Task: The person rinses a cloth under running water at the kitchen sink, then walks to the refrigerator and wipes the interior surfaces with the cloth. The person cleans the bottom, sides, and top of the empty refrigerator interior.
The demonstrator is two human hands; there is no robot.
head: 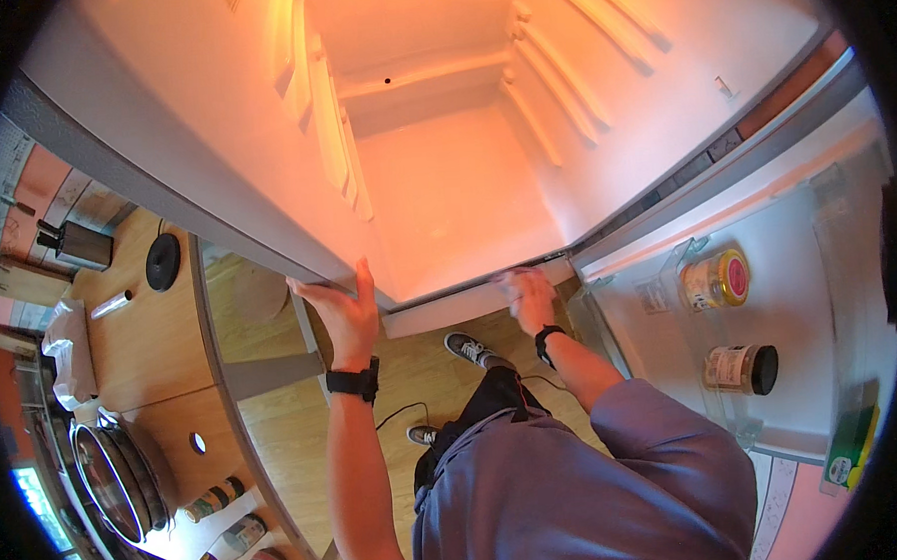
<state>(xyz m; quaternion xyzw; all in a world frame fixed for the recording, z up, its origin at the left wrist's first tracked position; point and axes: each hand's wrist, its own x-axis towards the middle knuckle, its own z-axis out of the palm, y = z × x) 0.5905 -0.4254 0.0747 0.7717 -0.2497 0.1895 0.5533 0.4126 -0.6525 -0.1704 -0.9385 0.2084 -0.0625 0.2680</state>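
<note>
An open refrigerator stands before me, its lit interior [452, 190] bare of shelves, with moulded shelf rails [553, 88] on both side walls. My left hand [349, 314] rests against the front edge of the left wall, fingers spread, holding nothing. At the lower front edge [442, 308] of the refrigerator, my right hand [530, 299] presses a crumpled pinkish cloth [510, 281] that is mostly hidden by the fingers. The open door [646, 346] is at the right, with two jars, one gold-lidded [715, 279] and one black-lidded [741, 370], in its clear racks.
A wooden countertop [150, 330] at the left bears a knife block [83, 246], a pot with a glass lid [112, 482] and several jars. A green-and-yellow box [852, 442] stands in the door's rack. A cable [405, 408] lies on the floor near my feet.
</note>
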